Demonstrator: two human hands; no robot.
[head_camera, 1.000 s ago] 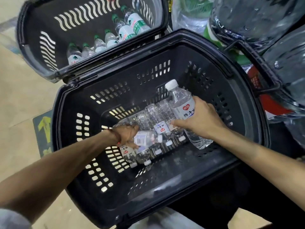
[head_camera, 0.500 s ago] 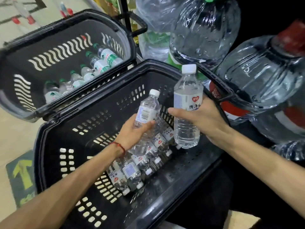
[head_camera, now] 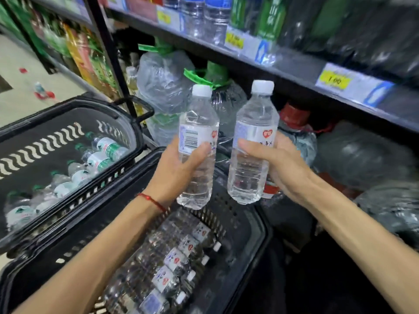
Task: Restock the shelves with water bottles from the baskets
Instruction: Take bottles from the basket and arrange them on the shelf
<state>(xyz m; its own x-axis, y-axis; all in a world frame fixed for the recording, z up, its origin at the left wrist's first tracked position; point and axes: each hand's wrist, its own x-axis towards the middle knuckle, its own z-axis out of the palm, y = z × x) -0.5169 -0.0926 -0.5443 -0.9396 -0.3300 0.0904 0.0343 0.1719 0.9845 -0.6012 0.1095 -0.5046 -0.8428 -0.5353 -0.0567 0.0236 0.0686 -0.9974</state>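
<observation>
Hands: one small bottle (head_camera: 197, 132) is gripped at its label by the left hand (head_camera: 179, 168), and a second bottle (head_camera: 254, 137) by the right hand (head_camera: 278, 164). Both bottles are held upright, side by side and apart.
Change: half a second ago both bottles were only just lifted inside the near basket (head_camera: 265, 234). Now they are raised clear of it, in front of the shelf edge (head_camera: 294, 71).
Meaning: the pick-up is judged done and placing remains. The intended slot cannot be told.
Bottle make: thin clear ribbed plastic, white screw caps, pale wrap labels with a red mark.
Near basket: black slotted plastic, in which a row of like bottles (head_camera: 176, 261) is left lying.
Far basket (head_camera: 56, 105): green-capped bottles (head_camera: 97, 159) are held.
Below the shelf: big clear jugs (head_camera: 163, 80) are stored.
</observation>
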